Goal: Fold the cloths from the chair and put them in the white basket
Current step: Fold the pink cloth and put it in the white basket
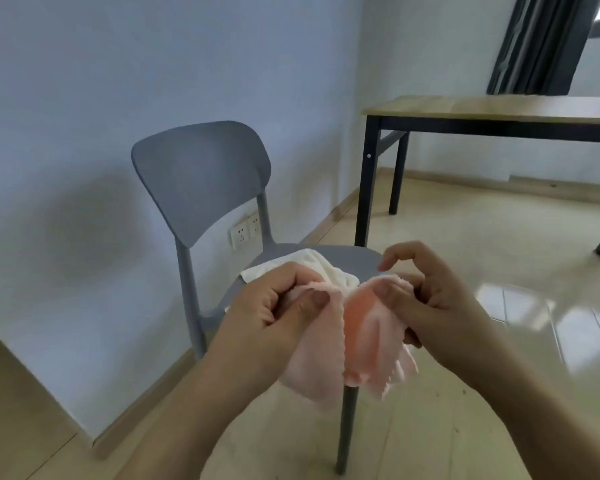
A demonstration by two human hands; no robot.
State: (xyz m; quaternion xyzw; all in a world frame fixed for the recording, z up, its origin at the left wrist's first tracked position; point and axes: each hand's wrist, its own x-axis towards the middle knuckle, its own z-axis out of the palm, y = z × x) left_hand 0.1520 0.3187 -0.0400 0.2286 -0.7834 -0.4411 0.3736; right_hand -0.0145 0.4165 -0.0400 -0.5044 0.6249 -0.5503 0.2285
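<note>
Over grey chair (201, 174), pink cloth (326, 351) hangs btwn both hands' grip.

A pale blue wall (84, 98) is met by glossy wood flooring (465, 271); a wooden, black-legged counter (499, 107) is set near dark curtains (534, 46).

A pink cloth (329, 344) hangs crumpled above the grey chair (201, 181), where a cream cloth (326, 271) lies

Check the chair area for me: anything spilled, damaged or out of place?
Nothing stands out. Both hands, left and right, pinch the pink cloth in front of the grey chair, and a white cloth lies crumpled on the seat, unfolded. The white basket is not in view.
</note>
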